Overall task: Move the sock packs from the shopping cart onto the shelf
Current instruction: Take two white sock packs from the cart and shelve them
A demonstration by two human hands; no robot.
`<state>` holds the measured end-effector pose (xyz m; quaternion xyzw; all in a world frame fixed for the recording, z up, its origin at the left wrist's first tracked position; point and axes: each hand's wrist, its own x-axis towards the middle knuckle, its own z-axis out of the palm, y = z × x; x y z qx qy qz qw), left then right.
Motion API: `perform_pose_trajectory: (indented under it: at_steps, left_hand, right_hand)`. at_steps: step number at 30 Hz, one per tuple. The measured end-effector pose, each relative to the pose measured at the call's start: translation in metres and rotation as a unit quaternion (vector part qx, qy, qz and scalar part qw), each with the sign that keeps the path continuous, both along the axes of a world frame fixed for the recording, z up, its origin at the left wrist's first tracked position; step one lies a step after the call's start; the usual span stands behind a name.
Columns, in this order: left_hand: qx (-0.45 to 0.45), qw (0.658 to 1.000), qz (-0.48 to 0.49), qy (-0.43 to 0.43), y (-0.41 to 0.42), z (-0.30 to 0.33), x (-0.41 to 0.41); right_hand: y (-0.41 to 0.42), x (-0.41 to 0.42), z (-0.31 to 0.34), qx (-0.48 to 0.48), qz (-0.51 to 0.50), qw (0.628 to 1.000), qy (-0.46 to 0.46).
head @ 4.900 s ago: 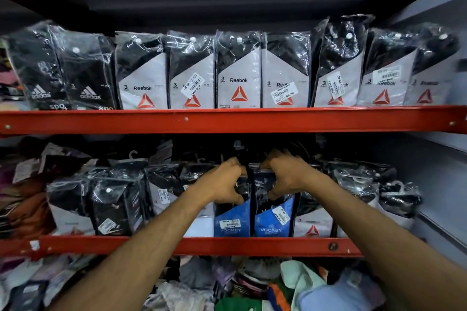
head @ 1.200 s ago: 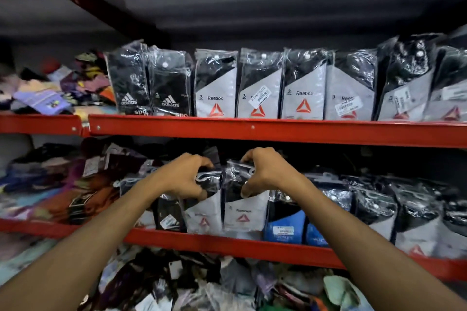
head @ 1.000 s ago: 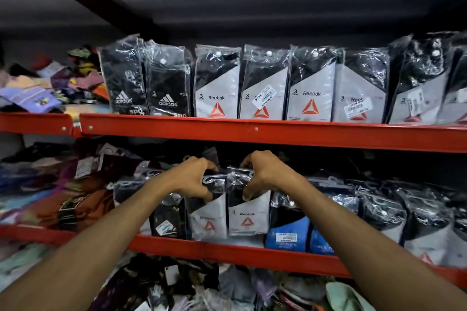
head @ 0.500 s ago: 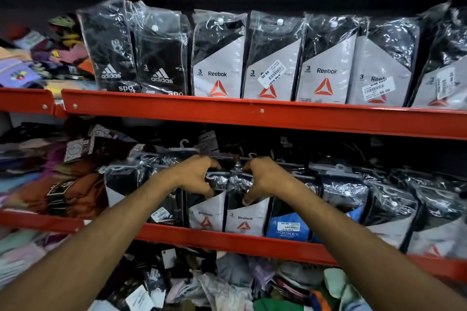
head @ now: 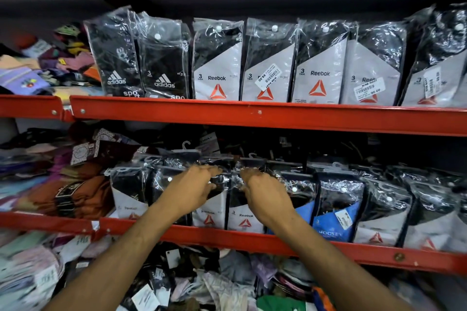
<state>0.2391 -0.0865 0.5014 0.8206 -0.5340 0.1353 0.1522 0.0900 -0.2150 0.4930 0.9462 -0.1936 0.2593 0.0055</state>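
Two white-and-black Reebok sock packs stand side by side at the front of the middle red shelf (head: 252,240). My left hand (head: 192,190) is on the top of the left pack (head: 208,217), fingers stretched over it and thumb in front. My right hand (head: 265,195) holds the top of the right pack (head: 243,217) the same way. More Reebok packs (head: 379,225) and blue Jockey packs (head: 333,222) stand in the same row. The shopping cart is not in view.
The upper shelf (head: 252,115) carries an upright row of Adidas packs (head: 164,58) and Reebok packs (head: 318,68). Loose coloured socks are piled at the left (head: 75,192) and on the bottom level (head: 202,283). Hanger hooks stick up behind my hands.
The view has moved closer and dropped slightly. My fingers have uncurled from fists into a flatter hold over the two pack tops. The packs stay in place on the shelf.
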Motion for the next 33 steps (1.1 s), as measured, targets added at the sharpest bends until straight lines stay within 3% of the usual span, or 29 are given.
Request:
perform_pose_trajectory:
  at_steps: [9,13,16,20,28,33]
  left_hand:
    - [-0.036,0.999,0.022,0.01,0.0,-0.004,-0.007]
    - [-0.043,0.999,0.017,0.002,-0.007,-0.011,-0.009]
    - [-0.058,0.998,-0.005,-0.008,-0.012,-0.017,-0.015]
    - [-0.05,0.999,0.002,-0.016,-0.021,-0.025,-0.025]
    - [-0.081,0.995,0.032,-0.043,-0.03,-0.036,-0.029]
    - [-0.111,0.99,0.02,-0.087,-0.027,-0.057,-0.033]
  right_hand:
    - [-0.008,0.004,-0.016,0.024,0.016,0.998,-0.05]
    - [-0.012,-0.003,-0.021,-0.02,0.03,0.998,-0.053]
    - [-0.023,-0.019,-0.024,-0.038,-0.02,0.995,-0.095]
    - [-0.039,-0.035,-0.038,0.01,-0.066,0.996,-0.064]
    - [-0.047,-0.037,-0.048,0.013,-0.028,0.997,-0.074]
    - [-0.062,-0.058,-0.059,-0.04,-0.048,0.983,-0.171]
